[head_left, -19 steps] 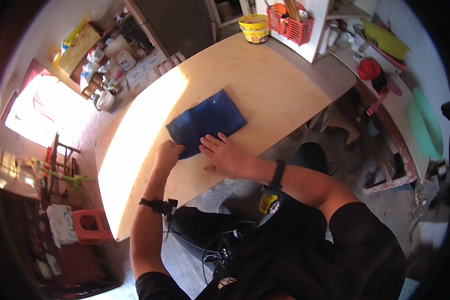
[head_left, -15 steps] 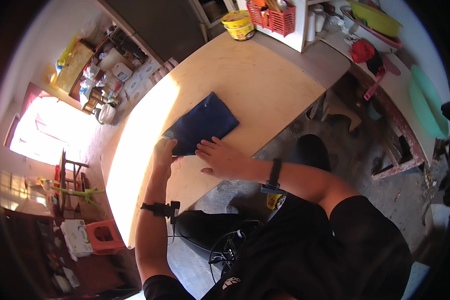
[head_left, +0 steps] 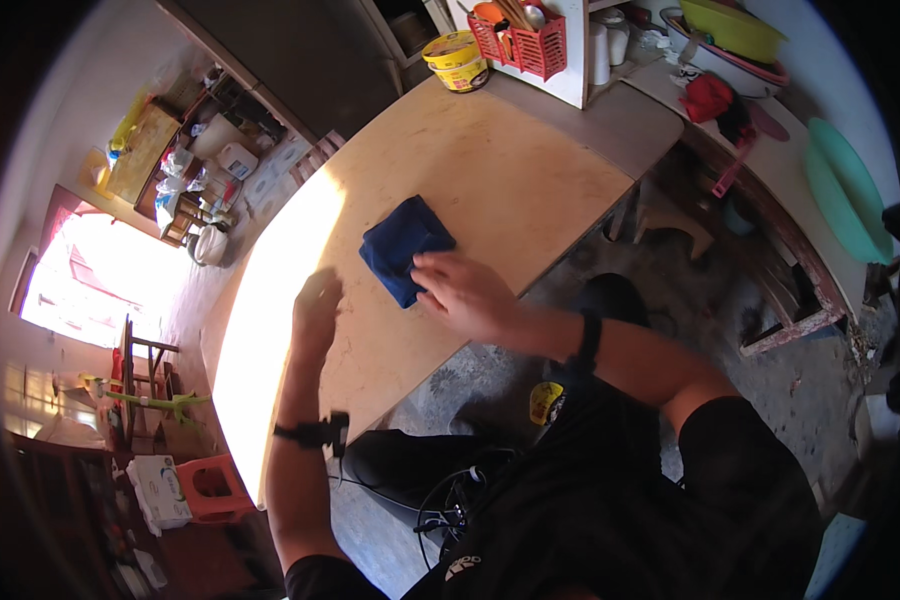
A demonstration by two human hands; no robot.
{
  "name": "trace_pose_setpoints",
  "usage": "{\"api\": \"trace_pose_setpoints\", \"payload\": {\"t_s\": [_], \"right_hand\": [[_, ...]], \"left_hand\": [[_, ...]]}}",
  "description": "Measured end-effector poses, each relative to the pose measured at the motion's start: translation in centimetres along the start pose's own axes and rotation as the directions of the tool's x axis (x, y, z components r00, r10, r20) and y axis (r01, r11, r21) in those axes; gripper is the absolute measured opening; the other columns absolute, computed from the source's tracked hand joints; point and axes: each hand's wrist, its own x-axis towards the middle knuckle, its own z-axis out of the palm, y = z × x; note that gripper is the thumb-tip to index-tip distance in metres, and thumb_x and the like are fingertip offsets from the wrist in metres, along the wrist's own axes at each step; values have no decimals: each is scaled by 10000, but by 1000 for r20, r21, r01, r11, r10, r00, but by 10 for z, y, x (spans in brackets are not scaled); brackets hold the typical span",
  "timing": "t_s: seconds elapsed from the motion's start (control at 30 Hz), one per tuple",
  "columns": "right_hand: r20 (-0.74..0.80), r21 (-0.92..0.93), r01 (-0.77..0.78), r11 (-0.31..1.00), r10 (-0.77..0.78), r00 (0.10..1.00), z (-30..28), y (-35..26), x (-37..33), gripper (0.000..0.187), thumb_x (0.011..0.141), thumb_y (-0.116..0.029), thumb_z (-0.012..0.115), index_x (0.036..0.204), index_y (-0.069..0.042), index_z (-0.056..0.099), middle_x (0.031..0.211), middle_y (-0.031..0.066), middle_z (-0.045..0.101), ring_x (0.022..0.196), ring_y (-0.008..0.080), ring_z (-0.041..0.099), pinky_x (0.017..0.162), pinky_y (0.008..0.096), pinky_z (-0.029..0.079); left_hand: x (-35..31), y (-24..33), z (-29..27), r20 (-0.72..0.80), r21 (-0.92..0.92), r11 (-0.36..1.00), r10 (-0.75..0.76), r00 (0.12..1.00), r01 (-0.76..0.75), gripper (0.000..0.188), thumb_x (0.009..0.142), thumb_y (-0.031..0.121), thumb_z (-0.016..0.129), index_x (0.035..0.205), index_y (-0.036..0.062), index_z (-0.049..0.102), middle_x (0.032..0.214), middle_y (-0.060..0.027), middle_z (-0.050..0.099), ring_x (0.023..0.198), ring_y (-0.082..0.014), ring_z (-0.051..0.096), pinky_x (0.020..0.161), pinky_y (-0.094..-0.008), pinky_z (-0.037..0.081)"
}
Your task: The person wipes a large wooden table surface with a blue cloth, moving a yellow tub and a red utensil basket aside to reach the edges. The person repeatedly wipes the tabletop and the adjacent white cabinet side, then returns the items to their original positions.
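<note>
A dark blue cloth (head_left: 402, 243), folded into a small uneven pad, lies on the light wooden table. My right hand (head_left: 475, 298) is at its right edge, fingers spread and slightly bent, with the fingertips over the fabric. No part of the cloth is gripped in it as far as I can see. To the left of the cloth, apart from it, my left hand (head_left: 316, 312) is raised beside the sunlit strip. Its fingers are a little blurred, and nothing shows in them. Both wrists wear black straps.
Yellow tubs (head_left: 457, 62) stand at the table's far end, beside a red basket (head_left: 522, 45) of utensils. A side shelf on the right carries basins and a green basin (head_left: 847, 190). A red stool (head_left: 215, 490) is at the lower left. The table (head_left: 510, 150) has a rounded far-left edge.
The cloth has become a smaller, thicker pad, its left part folded over to the right. My left hand has let go and moved off to the left; my right hand has shifted slightly right.
</note>
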Motion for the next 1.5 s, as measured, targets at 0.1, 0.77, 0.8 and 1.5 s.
{"api": "trace_pose_setpoints", "payload": {"t_s": [0.1,0.77,0.8,1.5], "right_hand": [[185,-210,118,970,-80,980,14,13,36,673,900,-367,757,1399,45,571,1522,230,515,1444,376,461,1209,480,366],[451,-193,366,910,-250,857,63,-33,-42,448,1010,-244,520,1380,-20,636,1525,216,546,1459,389,469,1206,556,349],[461,-214,345,914,-217,861,52,-29,-46,423,1024,-220,481,1356,-23,654,1497,220,575,1471,379,464,1212,561,341],[-645,-6,-714,700,543,537,-66,143,-96,578,1049,-237,569,1446,158,428,1416,452,474,1260,562,540,1098,514,456]], "left_hand": [[-55,-51,-45,-96,264,964,28,995,-1,444,995,206,683,1359,-38,616,1237,-210,712,1115,-282,702,924,-365,560],[-194,-197,-73,-214,596,801,222,951,-53,464,1071,267,542,1435,-18,582,1547,-258,501,1436,-438,461,1203,-485,347],[-195,-197,-74,-208,593,803,229,951,-64,461,1073,263,539,1434,-19,582,1549,-258,500,1438,-437,459,1205,-484,345],[-192,-191,-68,-238,655,755,250,939,-35,468,1057,299,591,1410,-8,609,1506,-236,554,1401,-421,503,1177,-473,380]]}}
